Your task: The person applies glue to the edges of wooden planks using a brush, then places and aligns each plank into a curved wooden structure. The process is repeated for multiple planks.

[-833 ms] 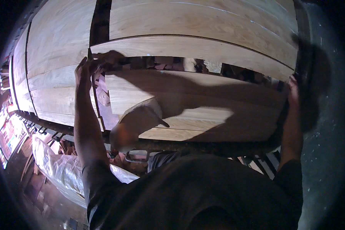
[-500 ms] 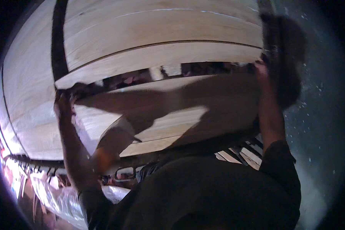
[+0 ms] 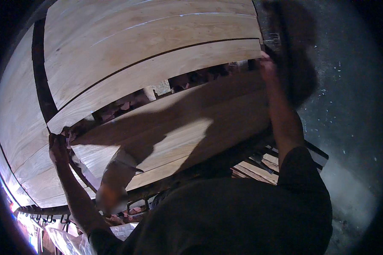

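Observation:
A long, narrow wooden board (image 3: pixel 170 63) spans the space between my hands. At its left end my left hand (image 3: pixel 58 148) is closed round the corner. Far to the right, my right hand (image 3: pixel 267 67) grips the opposite end. Just nearer to me lies a wider wooden panel (image 3: pixel 187 131), partly under a dark shadow. A slot separates the two, and broken reddish and pale pieces (image 3: pixel 127 102) show down in it. Beyond the narrow board, a thin dark seam divides it from a large wooden panel (image 3: pixel 157 29).
More wooden panels (image 3: pixel 19 106) lie to the left past a dark strip (image 3: pixel 40 76). A dark metal frame edge (image 3: pixel 225 163) runs along the near side. Below it are stacked wood strips (image 3: pixel 255 170) and clear plastic sheeting (image 3: pixel 66 238). Grey floor (image 3: pixel 336 140) stretches along the right.
The view has turned, so the boards now slope more steeply up to the right and sit further left. Both hands remain at the narrow board's ends.

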`<action>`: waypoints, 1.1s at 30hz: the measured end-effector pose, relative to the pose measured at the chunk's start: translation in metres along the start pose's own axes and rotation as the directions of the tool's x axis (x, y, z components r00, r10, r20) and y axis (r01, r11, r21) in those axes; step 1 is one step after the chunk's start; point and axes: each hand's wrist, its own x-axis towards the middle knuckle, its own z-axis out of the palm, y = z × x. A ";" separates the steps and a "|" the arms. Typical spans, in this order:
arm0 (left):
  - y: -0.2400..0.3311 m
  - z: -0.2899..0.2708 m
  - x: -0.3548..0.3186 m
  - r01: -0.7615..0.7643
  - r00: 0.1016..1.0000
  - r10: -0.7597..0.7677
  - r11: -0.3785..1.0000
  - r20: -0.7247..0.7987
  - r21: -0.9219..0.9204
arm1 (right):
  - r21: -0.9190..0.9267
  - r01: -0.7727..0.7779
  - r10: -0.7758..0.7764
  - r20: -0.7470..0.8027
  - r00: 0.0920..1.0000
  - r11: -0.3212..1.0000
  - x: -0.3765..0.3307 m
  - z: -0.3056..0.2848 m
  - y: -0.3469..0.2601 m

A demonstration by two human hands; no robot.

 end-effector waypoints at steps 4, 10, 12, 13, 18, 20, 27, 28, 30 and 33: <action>-0.040 -0.043 -0.017 -0.052 0.998 0.054 0.996 0.028 -0.077 | 0.239 -0.038 0.029 0.038 0.999 0.970 0.014 0.035 -0.057; 0.007 0.011 -0.034 -0.023 1.000 0.023 1.000 -0.014 0.012 | -0.179 0.070 -0.076 -0.023 0.997 0.981 0.023 0.013 -0.010; 0.016 0.009 -0.041 0.267 0.960 -0.265 0.964 -0.093 0.000 | -0.146 0.076 -0.051 0.166 0.985 0.986 0.036 0.000 -0.013; 0.017 0.007 -0.038 0.405 0.907 -0.400 0.914 -0.129 0.012 | -0.130 0.071 -0.035 0.256 0.966 0.989 0.040 -0.008 -0.014; 0.054 0.040 -0.023 -0.088 0.954 0.244 0.782 -0.172 0.618 | 0.628 -0.223 0.190 0.121 0.974 0.745 0.019 -0.033 0.035; 0.022 0.008 -0.031 -0.058 0.936 -0.022 0.974 -0.352 -0.217 | 0.513 -0.272 0.254 0.105 0.961 0.814 0.035 -0.003 0.030; 0.059 0.019 -0.046 0.048 0.922 -0.185 0.927 -0.341 -0.372 | 0.291 -0.320 0.335 -0.002 0.942 0.902 0.012 -0.025 0.014; 0.056 0.018 -0.049 0.039 0.928 -0.168 0.932 -0.333 -0.360 | 0.283 -0.330 0.346 -0.006 0.938 0.901 0.009 -0.026 0.016; 0.054 0.028 -0.053 -0.045 0.925 -0.152 0.867 -0.348 -0.496 | 0.266 -0.353 0.372 -0.023 0.928 0.897 -0.002 -0.029 0.020; 0.058 0.033 -0.074 0.110 0.905 -0.201 0.962 -0.376 -0.249 | 0.254 -0.372 0.390 -0.024 0.921 0.893 -0.005 -0.026 0.024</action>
